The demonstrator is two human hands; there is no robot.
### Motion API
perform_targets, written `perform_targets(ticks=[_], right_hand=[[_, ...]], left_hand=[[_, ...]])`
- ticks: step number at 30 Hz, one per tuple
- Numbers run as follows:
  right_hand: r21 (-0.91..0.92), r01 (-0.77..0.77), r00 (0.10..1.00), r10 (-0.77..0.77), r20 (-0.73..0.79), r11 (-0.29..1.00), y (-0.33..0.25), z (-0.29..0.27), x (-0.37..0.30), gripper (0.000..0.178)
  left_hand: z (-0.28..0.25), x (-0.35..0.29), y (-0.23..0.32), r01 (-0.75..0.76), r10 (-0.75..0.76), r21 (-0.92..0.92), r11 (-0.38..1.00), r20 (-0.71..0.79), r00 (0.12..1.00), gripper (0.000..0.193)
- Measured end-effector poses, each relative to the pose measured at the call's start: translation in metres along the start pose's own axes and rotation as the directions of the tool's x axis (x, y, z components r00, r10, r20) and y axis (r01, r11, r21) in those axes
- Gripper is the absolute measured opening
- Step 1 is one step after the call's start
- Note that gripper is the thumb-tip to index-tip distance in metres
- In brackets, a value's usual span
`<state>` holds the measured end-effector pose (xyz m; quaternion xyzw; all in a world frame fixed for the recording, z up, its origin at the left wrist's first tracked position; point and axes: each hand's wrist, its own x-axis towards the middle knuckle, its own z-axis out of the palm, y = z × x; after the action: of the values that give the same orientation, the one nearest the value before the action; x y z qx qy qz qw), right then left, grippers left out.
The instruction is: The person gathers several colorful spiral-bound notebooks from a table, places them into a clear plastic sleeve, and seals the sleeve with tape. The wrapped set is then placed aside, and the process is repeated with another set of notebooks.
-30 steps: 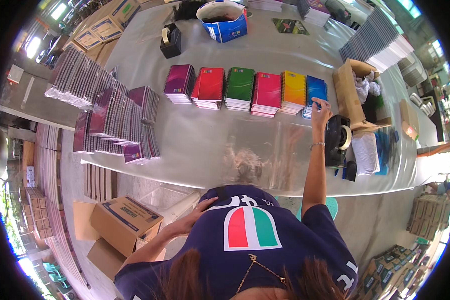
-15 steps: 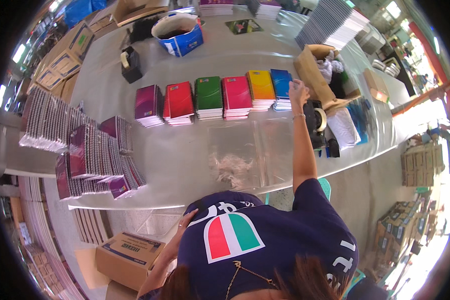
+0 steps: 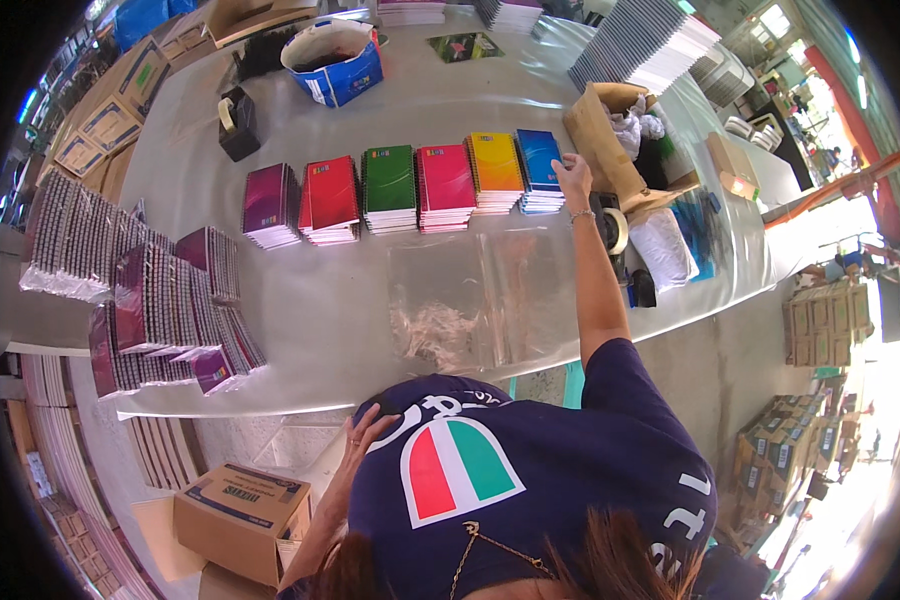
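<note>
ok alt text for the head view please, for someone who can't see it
A person's right hand is at the blue spiral-bound notebook stack, rightmost in a row of six coloured notebook stacks on a shiny grey table. The left hand rests on the navy shirt; clear-wrapped purple notebooks are piled at left.

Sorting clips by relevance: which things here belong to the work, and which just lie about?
Likely in the work:
Blue notebook stack, right hand at it
Yellow stack, pink stack, green stack, red stack, purple stack
Clear plastic

Seemingly just lying about:
Blue-and-white container
Far tape dispenser
Open tabletop carton
Floor box
</note>
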<state>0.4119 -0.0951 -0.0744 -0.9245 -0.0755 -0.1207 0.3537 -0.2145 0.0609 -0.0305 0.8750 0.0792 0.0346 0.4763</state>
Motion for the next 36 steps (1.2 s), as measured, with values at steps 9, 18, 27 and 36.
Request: perform_targets(ticks=[9,18,27,36], right_hand=[[0.193,0.062,0.985,-0.092,0.146,0.979,0.011,-0.008,0.022,0.029],[0.113,0.174,0.956,-0.195,0.218,0.978,0.012,-0.014,0.03,0.057],[0.111,0.183,0.966,-0.2,0.164,0.977,0.01,-0.027,0.039,0.028],[0.76,-0.077,0.655,-0.542,0.526,0.645,-0.113,-0.114,-0.097,0.033]], left_hand=[[0.011,0.022,0.054,-0.011,0.033,-0.263,0.965,0.078,0.996,0.059],[-0.035,0.115,0.131,0.044,0.067,-0.185,0.982,0.553,0.831,0.063],[0.031,0.303,0.126,-0.122,0.082,-0.502,0.856,-0.101,0.992,0.061],[0.047,0.326,0.09,-0.086,-0.373,-0.91,0.405,-0.25,0.893,0.044]])
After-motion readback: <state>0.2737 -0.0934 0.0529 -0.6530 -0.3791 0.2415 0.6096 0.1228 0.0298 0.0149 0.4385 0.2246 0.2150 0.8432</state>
